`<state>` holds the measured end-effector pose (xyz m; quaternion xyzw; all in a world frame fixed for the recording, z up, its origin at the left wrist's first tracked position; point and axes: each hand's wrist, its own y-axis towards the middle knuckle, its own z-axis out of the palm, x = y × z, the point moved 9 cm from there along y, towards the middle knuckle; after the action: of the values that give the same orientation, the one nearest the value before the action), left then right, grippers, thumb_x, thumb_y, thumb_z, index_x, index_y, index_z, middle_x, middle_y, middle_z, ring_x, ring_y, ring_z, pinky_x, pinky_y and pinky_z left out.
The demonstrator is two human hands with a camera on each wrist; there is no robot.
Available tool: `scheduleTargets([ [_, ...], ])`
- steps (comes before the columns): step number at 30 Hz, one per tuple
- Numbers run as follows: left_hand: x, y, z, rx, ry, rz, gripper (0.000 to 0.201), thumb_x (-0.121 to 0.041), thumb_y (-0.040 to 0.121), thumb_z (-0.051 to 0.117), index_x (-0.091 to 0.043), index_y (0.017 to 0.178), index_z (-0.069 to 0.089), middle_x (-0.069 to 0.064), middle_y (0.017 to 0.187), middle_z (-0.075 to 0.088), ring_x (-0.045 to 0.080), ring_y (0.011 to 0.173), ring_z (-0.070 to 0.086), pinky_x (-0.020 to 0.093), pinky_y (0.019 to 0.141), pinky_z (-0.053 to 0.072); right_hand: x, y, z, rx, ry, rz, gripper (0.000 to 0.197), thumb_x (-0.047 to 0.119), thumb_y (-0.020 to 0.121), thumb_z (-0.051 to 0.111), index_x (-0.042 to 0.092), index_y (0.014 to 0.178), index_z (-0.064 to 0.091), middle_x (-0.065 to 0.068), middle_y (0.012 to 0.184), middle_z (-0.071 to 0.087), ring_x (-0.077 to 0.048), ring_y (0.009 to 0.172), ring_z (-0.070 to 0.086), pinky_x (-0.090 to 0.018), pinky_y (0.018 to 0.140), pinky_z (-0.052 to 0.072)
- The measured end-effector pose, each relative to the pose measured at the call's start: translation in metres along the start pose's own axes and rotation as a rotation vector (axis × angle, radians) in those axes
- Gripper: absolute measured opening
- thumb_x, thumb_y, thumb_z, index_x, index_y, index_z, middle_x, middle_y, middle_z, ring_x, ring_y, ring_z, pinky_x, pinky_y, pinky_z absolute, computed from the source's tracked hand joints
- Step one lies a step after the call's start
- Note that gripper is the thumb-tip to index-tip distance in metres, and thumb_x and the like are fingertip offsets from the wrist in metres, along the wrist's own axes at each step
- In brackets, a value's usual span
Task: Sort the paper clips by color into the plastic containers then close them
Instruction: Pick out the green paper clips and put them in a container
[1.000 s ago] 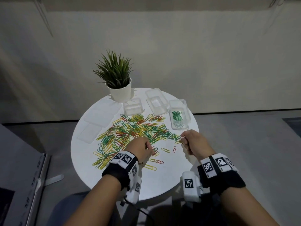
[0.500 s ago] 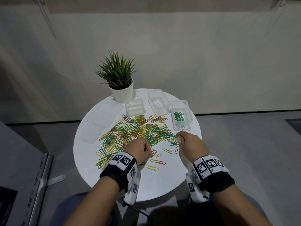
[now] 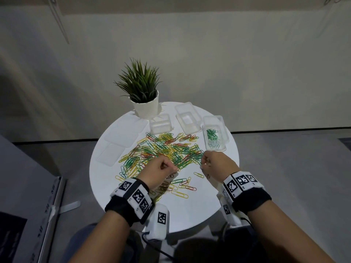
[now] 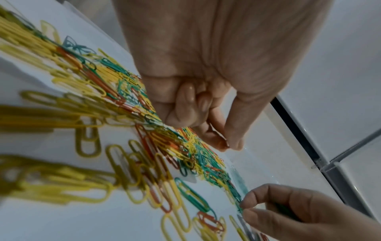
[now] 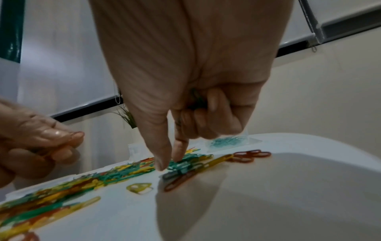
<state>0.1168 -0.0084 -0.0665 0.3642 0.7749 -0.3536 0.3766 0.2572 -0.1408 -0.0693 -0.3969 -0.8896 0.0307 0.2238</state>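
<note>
Pinching a green wire clip (image 5: 179,166), right hand (image 3: 218,164) also palms more; left hand (image 3: 161,172) stays curled, contents unclear.

A round white tabletop (image 3: 190,211) holds a big messy pile of paper clips (image 3: 167,149) in yellow, green and red. At the back stand a plant in a white pot (image 3: 146,107) and three clear containers (image 3: 187,120). Flat clear lids (image 3: 112,154) lie on the left.

Table front (image 3: 190,211) bare; containers (image 3: 188,120), plant (image 3: 145,103) behind.
</note>
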Motion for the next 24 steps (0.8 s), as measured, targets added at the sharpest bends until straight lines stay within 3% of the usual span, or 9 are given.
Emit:
scheduleTargets([
  [2, 0.001, -0.001, -0.004, -0.007, -0.016, -0.006, 0.014, -0.021, 0.089, 0.065, -0.013, 0.081, 0.057, 0.005, 0.094, 0.065, 0.009, 0.083, 0.058, 0.015, 0.065, 0.041, -0.003, 0.001, 0.004, 0.028, 0.061, 0.000, 0.015, 0.030, 0.089, 0.060, 0.022, 0.101, 0.057, 0.007, 0.089, 0.057, -0.018, 0.089, 0.056, -0.030, 0.075, 0.047],
  [5, 0.009, -0.001, -0.008, -0.025, 0.157, -0.027, 0.007, -0.016, 0.088, 0.064, -0.015, 0.088, 0.057, -0.004, 0.078, 0.057, 0.007, 0.070, 0.053, 0.020, 0.063, 0.042, -0.007, 0.001, 0.005, 0.030, 0.083, -0.002, 0.016, 0.027, 0.089, 0.061, 0.021, 0.103, 0.057, 0.015, 0.072, 0.044, -0.015, 0.082, 0.051, -0.029, 0.073, 0.042],
  [8, 0.004, -0.003, -0.011, -0.087, 0.508, 0.020, 0.011, -0.020, 0.087, 0.064, -0.023, 0.091, 0.054, -0.006, 0.092, 0.051, 0.012, 0.077, 0.053, 0.024, 0.068, 0.042, -0.009, 0.000, 0.004, 0.009, 0.077, 0.011, 0.005, 0.022, 0.089, 0.060, 0.024, 0.093, 0.056, 0.010, 0.077, 0.056, -0.017, 0.085, 0.057, -0.032, 0.078, 0.049],
  [10, -0.009, -0.004, -0.005, -0.102, 0.518, 0.105, 0.009, -0.022, 0.086, 0.065, -0.023, 0.091, 0.058, -0.008, 0.097, 0.047, 0.012, 0.083, 0.053, 0.023, 0.072, 0.039, -0.008, 0.001, 0.005, 0.011, 0.059, 0.015, 0.006, 0.022, 0.089, 0.060, 0.024, 0.090, 0.054, 0.003, 0.088, 0.062, -0.019, 0.089, 0.059, -0.032, 0.078, 0.050],
  [13, -0.016, 0.000, 0.015, -0.012, 0.534, 0.153, 0.008, -0.027, 0.085, 0.068, -0.022, 0.090, 0.066, -0.007, 0.095, 0.049, 0.015, 0.090, 0.055, 0.025, 0.075, 0.041, -0.005, 0.003, 0.006, 0.023, 0.059, 0.010, 0.008, 0.023, 0.089, 0.060, 0.024, 0.091, 0.052, 0.003, 0.087, 0.057, -0.021, 0.087, 0.058, -0.031, 0.074, 0.047],
  [17, -0.010, 0.007, 0.029, 0.076, 0.626, 0.121, 0.014, -0.028, 0.085, 0.070, -0.018, 0.092, 0.067, -0.006, 0.092, 0.046, 0.015, 0.083, 0.052, 0.025, 0.071, 0.039, -0.003, 0.003, 0.007, 0.034, 0.079, -0.004, 0.011, 0.016, 0.092, 0.051, 0.020, 0.083, 0.055, 0.019, 0.069, 0.054, -0.016, 0.082, 0.061, -0.034, 0.078, 0.053],
  [21, -0.006, 0.007, 0.025, 0.086, 0.547, 0.125, 0.010, -0.025, 0.085, 0.069, -0.017, 0.085, 0.064, -0.007, 0.091, 0.050, 0.015, 0.082, 0.056, 0.029, 0.074, 0.047, 0.000, -0.002, -0.003, 0.018, 0.336, -0.032, 0.012, 0.016, 0.096, 0.046, 0.015, 0.087, 0.055, 0.009, 0.080, 0.059, -0.016, 0.081, 0.060, -0.027, 0.069, 0.046],
  [24, -0.001, 0.004, 0.017, 0.067, 0.391, 0.089, 0.006, -0.021, 0.088, 0.062, -0.020, 0.083, 0.058, -0.003, 0.092, 0.063, 0.018, 0.086, 0.061, 0.037, 0.080, 0.053, -0.006, -0.009, -0.009, 0.033, 0.730, 0.042, 0.019, 0.019, 0.101, 0.042, 0.016, 0.082, 0.044, 0.003, 0.071, 0.046, -0.010, 0.059, 0.042, -0.019, 0.050, 0.033],
])
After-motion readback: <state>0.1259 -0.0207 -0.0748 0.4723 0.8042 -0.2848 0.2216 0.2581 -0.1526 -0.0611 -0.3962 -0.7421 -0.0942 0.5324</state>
